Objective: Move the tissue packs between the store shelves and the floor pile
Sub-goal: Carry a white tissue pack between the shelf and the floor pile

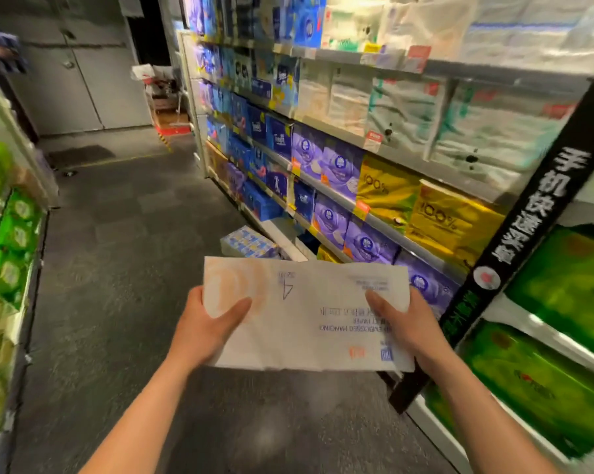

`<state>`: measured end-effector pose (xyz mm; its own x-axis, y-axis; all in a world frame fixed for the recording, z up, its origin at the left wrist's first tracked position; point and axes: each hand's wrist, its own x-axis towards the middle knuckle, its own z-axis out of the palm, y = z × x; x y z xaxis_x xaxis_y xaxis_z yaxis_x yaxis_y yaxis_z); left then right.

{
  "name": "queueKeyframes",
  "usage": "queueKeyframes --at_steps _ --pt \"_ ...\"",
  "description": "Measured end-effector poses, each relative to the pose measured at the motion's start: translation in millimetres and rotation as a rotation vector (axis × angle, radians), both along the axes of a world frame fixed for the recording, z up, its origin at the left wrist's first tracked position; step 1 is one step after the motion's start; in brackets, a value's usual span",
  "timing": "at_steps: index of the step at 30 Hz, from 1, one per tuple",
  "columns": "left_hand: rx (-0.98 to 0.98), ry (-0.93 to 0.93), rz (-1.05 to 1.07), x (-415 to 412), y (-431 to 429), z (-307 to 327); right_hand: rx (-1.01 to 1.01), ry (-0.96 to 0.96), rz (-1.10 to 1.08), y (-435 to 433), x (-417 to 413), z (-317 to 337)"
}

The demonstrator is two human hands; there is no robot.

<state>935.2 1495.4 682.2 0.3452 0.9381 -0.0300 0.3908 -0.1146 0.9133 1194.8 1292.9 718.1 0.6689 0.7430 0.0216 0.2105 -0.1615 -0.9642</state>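
Aisle: dark grey floor (118, 268) between two shelf units, with grey doors (83, 80) at the far end, well beyond the white tissue pack.
White tissue pack (309, 313): held in the air over the floor, lying roughly flat with its printed face up. The print, a large "4" and an orange ring pattern, reads upside down from the head view.
Left hand (203, 330): grips the left end of the white tissue pack, thumb laid across the orange pattern, other fingers hidden beneath.
Right hand (408, 326): grips the right end of the white tissue pack, thumb on top, other fingers out of sight underneath.
Store shelves (408, 162): right of and beyond the white tissue pack, every tier filled with wrapped packs.
Purple packs (336, 165): on the shelves beyond the white tissue pack, with more just past its right corner.
Yellow packs (452, 220): above and right of the white tissue pack, beside the purple ones.
Black sign strip (528, 234): slanted upright with white characters, right of the white tissue pack.
Green packs (562, 289): beyond that strip, farther right of the white tissue pack.
Blue-and-white pack (247, 242): on the floor at the foot of the shelves, just beyond the white tissue pack's far edge.
Left shelf unit (12, 241): well left of the white tissue pack, stocked with light green wrappers, blurred.
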Motion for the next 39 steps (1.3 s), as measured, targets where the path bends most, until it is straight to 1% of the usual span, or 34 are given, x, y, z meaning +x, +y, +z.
queueKeyframes --at_steps 4,6,8,11,16,20,22,26,28,30,34,35,37,39 --pt "0.033 -0.063 -0.056 56 115 16 0.025 -0.061 -0.052 104 54 20" --pt "0.071 -0.096 -0.088 93 173 37 0.080 -0.117 -0.087 156 82 38" --pt "0.112 -0.130 -0.132 129 229 65 0.129 -0.175 -0.134 199 108 62" --pt "0.162 -0.214 -0.212 185 307 112 0.206 -0.192 -0.186 252 142 106" --pt "0.247 -0.329 -0.326 284 398 187 0.256 -0.333 -0.276 312 210 165" --pt "0.340 -0.338 -0.411 368 453 218 0.275 -0.424 -0.345 344 272 198" --pt "0.389 -0.365 -0.444 411 475 232 0.252 -0.489 -0.348 356 305 215" --pt "0.436 -0.473 -0.504 486 508 265 0.198 -0.612 -0.374 376 366 254" --pt "0.458 -0.507 -0.534 517 519 286 0.215 -0.640 -0.394 383 389 275" --pt "0.483 -0.582 -0.594 550 525 306 0.242 -0.676 -0.435 388 414 294" --pt "0.494 -0.665 -0.623 614 535 343 0.254 -0.725 -0.515 402 469 330" --pt "0.502 -0.671 -0.609 631 540 352 0.256 -0.729 -0.533 406 484 340" --pt "0.563 -0.626 -0.585 663 552 372 0.285 -0.735 -0.566 413 511 361" --pt "0.617 -0.620 -0.585 694 563 396 0.306 -0.785 -0.581 422 531 388"
